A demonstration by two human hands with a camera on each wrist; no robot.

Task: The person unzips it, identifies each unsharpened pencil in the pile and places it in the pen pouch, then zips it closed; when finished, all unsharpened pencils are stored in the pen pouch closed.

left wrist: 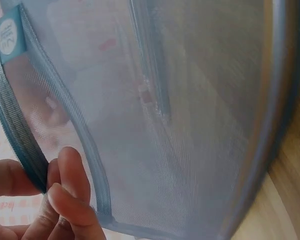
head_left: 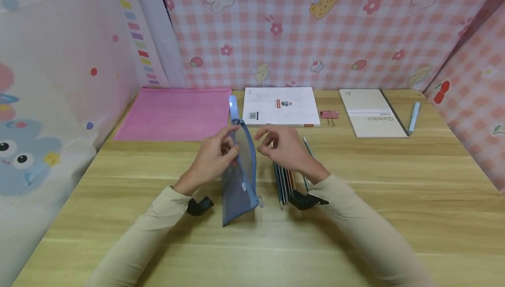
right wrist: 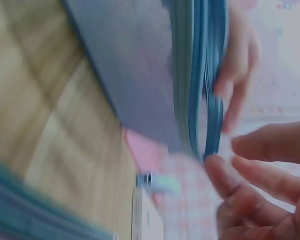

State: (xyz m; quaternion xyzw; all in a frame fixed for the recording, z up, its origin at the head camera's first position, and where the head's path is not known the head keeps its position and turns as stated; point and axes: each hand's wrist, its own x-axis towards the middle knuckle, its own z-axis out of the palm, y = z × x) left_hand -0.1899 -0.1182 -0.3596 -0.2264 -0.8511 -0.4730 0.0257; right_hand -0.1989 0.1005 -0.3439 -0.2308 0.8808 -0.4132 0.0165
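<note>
At the middle of the wooden desk [head_left: 394, 199], a blue mesh zip pouch [head_left: 238, 177] stands on its lower edge, tilted up and away from the person. Its near corner rests on the wood and its far end rises between the two hands. The left hand [head_left: 215, 155] comes in from the left with the forearm low over the desk and the wrist bent upward; its thumb and fingers [left wrist: 72, 185] pinch the pouch's woven zip edge, as the left wrist view shows plainly. The right hand [head_left: 282, 147] is raised on the other side of the pouch, just beside its upper edge, with the fingers loosely curled and slightly spread. In the right wrist view the fingertips [right wrist: 225, 175] sit right at the end of the zip band, but the blur hides whether they actually grip it. Under the right wrist a bundle of coloured pencils [head_left: 285, 182] lies flat on the desk, just right of the pouch. Along the far edge lie a pink folder [head_left: 173, 114], a white book [head_left: 281, 106], a pink binder clip [head_left: 329, 116], a tan notebook [head_left: 372, 111] and a pale blue pen [head_left: 413, 117].
</note>
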